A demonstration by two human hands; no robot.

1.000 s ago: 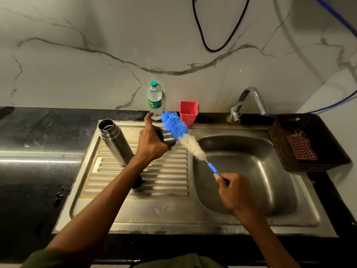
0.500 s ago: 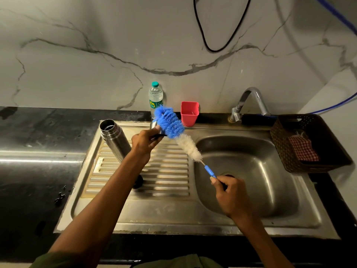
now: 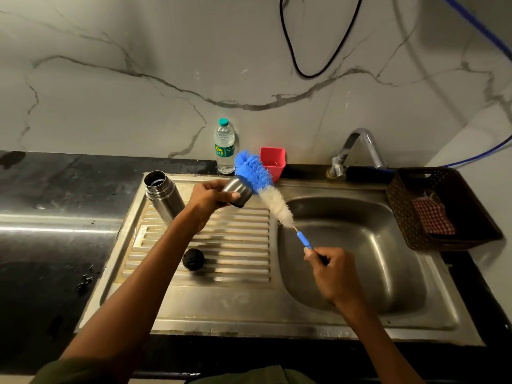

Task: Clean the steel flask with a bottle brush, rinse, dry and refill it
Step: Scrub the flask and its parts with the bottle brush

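Observation:
The open steel flask (image 3: 163, 196) stands upright at the back left of the sink's ribbed drainboard (image 3: 221, 245). My left hand (image 3: 209, 199) grips the flask's steel cup lid (image 3: 238, 192) above the drainboard. My right hand (image 3: 329, 268) holds the blue handle of the bottle brush (image 3: 259, 180), whose blue and white bristles slant up to the left and touch the cup lid's far side. A black stopper (image 3: 193, 259) lies on the drainboard near my left forearm.
A plastic water bottle (image 3: 224, 148) and a red cup (image 3: 273, 162) stand by the wall behind the sink. The tap (image 3: 357, 148) arches over the steel basin (image 3: 360, 245). A brown basket (image 3: 443, 209) holding a red checked cloth (image 3: 432, 217) sits right.
My left hand has turned the cup lid so more of its steel side shows. The brush bristles have shifted along the lid, back towards the right.

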